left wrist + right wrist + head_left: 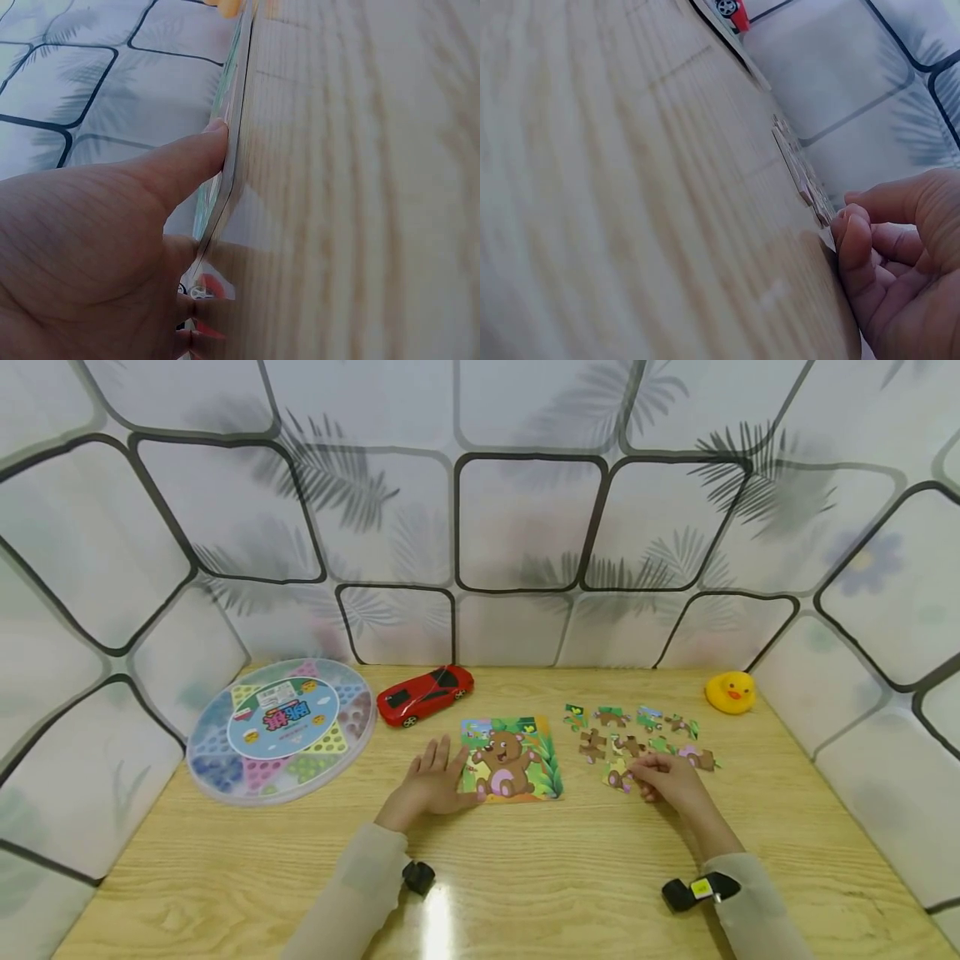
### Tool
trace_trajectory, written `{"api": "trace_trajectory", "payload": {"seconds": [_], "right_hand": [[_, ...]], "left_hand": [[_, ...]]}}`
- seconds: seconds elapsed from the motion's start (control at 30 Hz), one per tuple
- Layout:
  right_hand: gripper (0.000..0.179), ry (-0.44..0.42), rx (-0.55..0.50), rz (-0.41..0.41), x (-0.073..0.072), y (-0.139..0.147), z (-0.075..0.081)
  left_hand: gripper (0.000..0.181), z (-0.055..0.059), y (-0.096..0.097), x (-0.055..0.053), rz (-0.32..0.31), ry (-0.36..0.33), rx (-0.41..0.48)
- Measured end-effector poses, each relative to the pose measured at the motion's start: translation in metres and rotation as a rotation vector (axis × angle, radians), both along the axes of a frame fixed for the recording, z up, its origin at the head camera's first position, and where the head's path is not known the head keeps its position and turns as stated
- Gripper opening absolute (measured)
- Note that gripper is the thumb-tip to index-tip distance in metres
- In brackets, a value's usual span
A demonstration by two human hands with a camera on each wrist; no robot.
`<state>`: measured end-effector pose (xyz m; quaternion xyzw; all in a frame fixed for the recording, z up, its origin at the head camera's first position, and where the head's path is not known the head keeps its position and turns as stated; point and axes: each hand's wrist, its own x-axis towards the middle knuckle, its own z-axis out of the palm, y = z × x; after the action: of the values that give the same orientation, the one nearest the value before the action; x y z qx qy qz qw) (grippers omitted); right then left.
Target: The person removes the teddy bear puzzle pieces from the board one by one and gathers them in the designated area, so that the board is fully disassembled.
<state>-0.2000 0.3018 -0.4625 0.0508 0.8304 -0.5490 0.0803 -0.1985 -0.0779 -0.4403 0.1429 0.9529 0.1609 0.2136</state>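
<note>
The bear puzzle board lies in mid-table, its picture a brown bear among green leaves. At its left edge rests my left hand, fingers spread and the thumb on the board's lower left corner. In the left wrist view that thumb presses the board's edge. My right hand pinches the right side of a puzzle piece with brown and yellow on it. Thumb and forefinger meet in the right wrist view, close by loose pieces low on the table. Behind that hand lie several more puzzle pieces.
A round Chinese checkers board lies at the left. The red toy car stands behind the puzzle board, and a yellow rubber duck sits at the back right. Patterned fabric walls enclose the wooden table at the back and sides.
</note>
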Motion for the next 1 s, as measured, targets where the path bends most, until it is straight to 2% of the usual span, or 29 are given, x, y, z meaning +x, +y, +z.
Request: {"api": "trace_trajectory", "payload": {"seconds": [0.13, 0.33, 0.47, 0.8, 0.9, 1.0], "right_hand": [[0.029, 0.008, -0.030, 0.015, 0.001, 0.002, -0.001], [0.032, 0.031, -0.142, 0.048, 0.002, 0.004, -0.004], [0.036, 0.071, -0.183, 0.109, 0.001, 0.001, -0.003], [0.043, 0.141, -0.241, 0.268, -0.001, -0.025, 0.012], [0.039, 0.165, -0.252, 0.321, -0.002, -0.034, 0.014], [0.037, 0.179, -0.239, 0.365, -0.002, -0.043, 0.017]], "left_hand": [[0.088, 0.000, 0.000, 0.000, 0.003, -0.004, -0.001], [0.087, 0.001, 0.000, 0.000, 0.004, -0.003, -0.003], [0.086, 0.001, -0.002, 0.000, 0.002, 0.002, -0.006], [0.086, -0.001, -0.002, -0.004, 0.012, 0.014, -0.012], [0.087, -0.002, -0.001, -0.006, 0.016, 0.018, 0.003], [0.087, -0.001, -0.001, -0.008, 0.022, 0.003, 0.055]]}}
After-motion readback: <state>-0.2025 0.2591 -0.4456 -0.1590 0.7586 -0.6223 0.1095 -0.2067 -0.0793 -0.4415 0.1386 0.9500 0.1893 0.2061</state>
